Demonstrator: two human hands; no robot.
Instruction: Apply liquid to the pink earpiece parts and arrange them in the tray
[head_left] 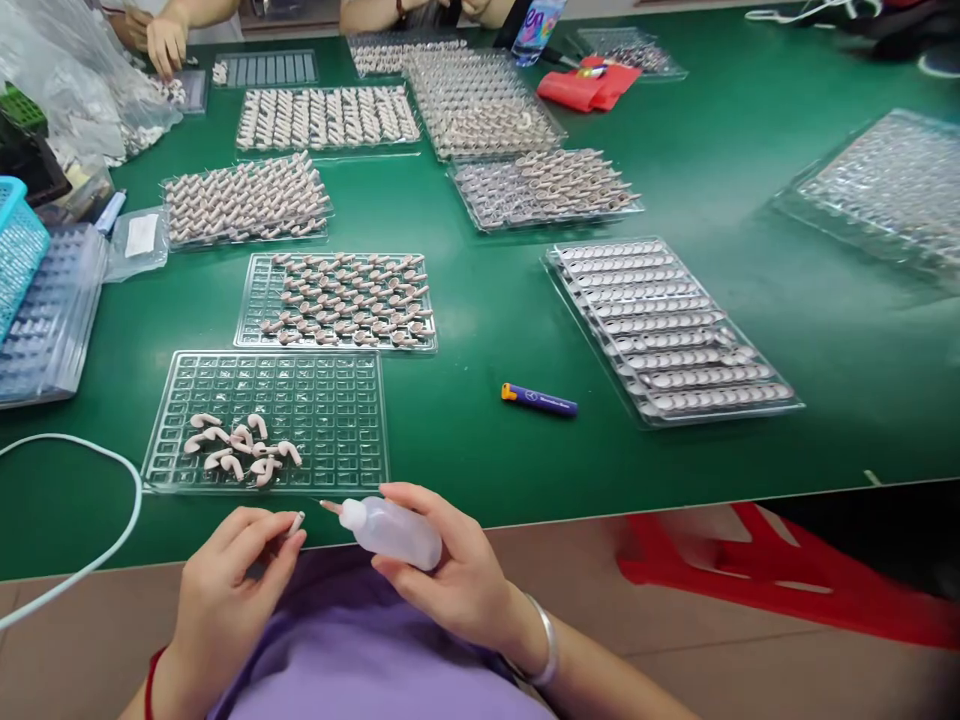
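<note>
Between thumb and fingers, my left hand (236, 575) pinches a small white earbud shell (297, 523), mostly hidden by the fingers. My right hand (465, 570) is wrapped round a translucent squeeze bottle (397, 533) whose thin nozzle points left toward the earbud shell, a small gap apart. Just beyond both hands, a clear plastic tray (337, 420) bears a loose pile of pinkish-white earbud shells (241, 437). Behind it a second tray (259, 290) holds rows of similar shells (352, 300).
A purple lighter (540, 400) lies right of the trays, near a tray of white round parts (675, 330). A white cable (127, 540) curves at left by a blue basket (19, 245). Filled trays (244, 200) stand farther back. A co-worker's hand (166, 42) is at far left.
</note>
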